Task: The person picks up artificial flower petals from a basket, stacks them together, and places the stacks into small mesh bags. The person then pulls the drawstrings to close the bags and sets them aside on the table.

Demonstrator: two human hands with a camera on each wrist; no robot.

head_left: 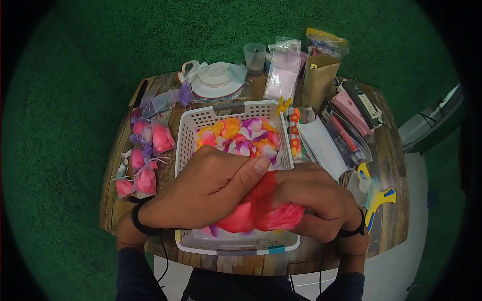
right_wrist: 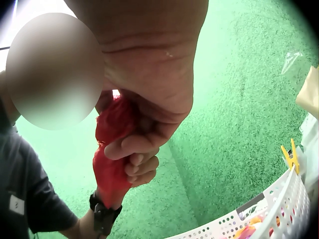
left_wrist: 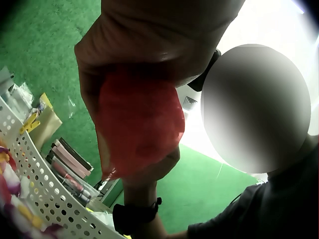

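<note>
Red sheer bag [head_left: 263,205], bulging with pink filling, is between the two hands above the near half of a white basket [head_left: 186,125]. The fingers of the left hand [head_left: 196,190] are curled round it, thumb pressed on the red fabric; those of the right hand [head_left: 316,200] are bent round its other side.

The left wrist view shows the bag's rounded, puffed body, while the right wrist view shows a narrow, gathered waist with fingers closed about it; the head view alone shows the whole counter [head_left: 208,261].

One basket, of plastic pierced with round holes, holds soft petals [head_left: 231,130] in orange, purple, white and pink. One yellow clip [head_left: 283,105] grips its rim at 1 o'clock. Two dark wristbands [head_left: 143,218] show, one per wrist.

Round the basket, at 9 o'clock are at least four small see-through pouches [head_left: 162,138] with pink contents; at 11, a flat, round white ribbon roll [head_left: 218,78]; at 12, one translucent cup [head_left: 255,62]. At 1 stands one brown paper packet [head_left: 319,83], and at 2 lies a clear case [head_left: 362,150] with a red pen-like item. One yellow-and-blue-handled tool [head_left: 384,198] lies at 3 to 4 o'clock, its handles smooth and curved.
</note>
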